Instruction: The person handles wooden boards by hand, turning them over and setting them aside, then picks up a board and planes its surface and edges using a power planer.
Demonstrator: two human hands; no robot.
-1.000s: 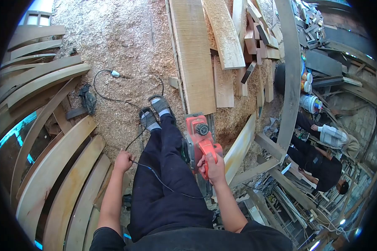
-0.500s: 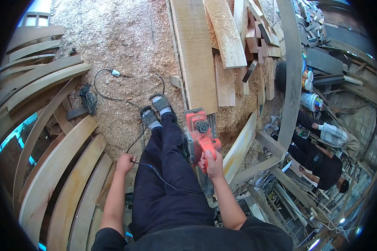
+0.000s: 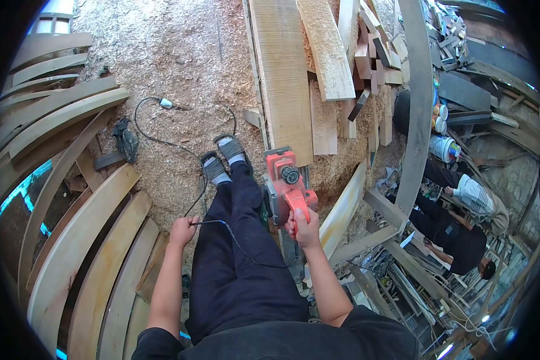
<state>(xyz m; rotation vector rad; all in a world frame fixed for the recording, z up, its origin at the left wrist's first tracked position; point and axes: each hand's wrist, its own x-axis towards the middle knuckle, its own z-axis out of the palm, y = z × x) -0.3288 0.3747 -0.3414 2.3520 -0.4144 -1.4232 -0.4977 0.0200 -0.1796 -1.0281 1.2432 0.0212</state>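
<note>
My right hand (image 3: 305,228) is wrapped round the rear handle of a red electric planer (image 3: 287,186) with a black front knob. The planer's front end lies over the near end of a long wooden board (image 3: 282,84). My left hand (image 3: 182,231) is closed round a dark power cord (image 3: 219,222), to the left of my legs. From there the cord sags across my thighs toward the planer, and its other stretch runs forward along the floor past my feet. The planer's underside is hidden.
Curved wooden pieces (image 3: 84,264) stand in rows at the left. Planks and offcuts (image 3: 330,54) lie right of the board, over floor covered in shavings (image 3: 162,48). A long wooden beam (image 3: 417,120) rises at the right. Two people (image 3: 462,240) are beyond it.
The planer and my right hand have shifted slightly forward. My left hand has moved a little to the right with the cord.
</note>
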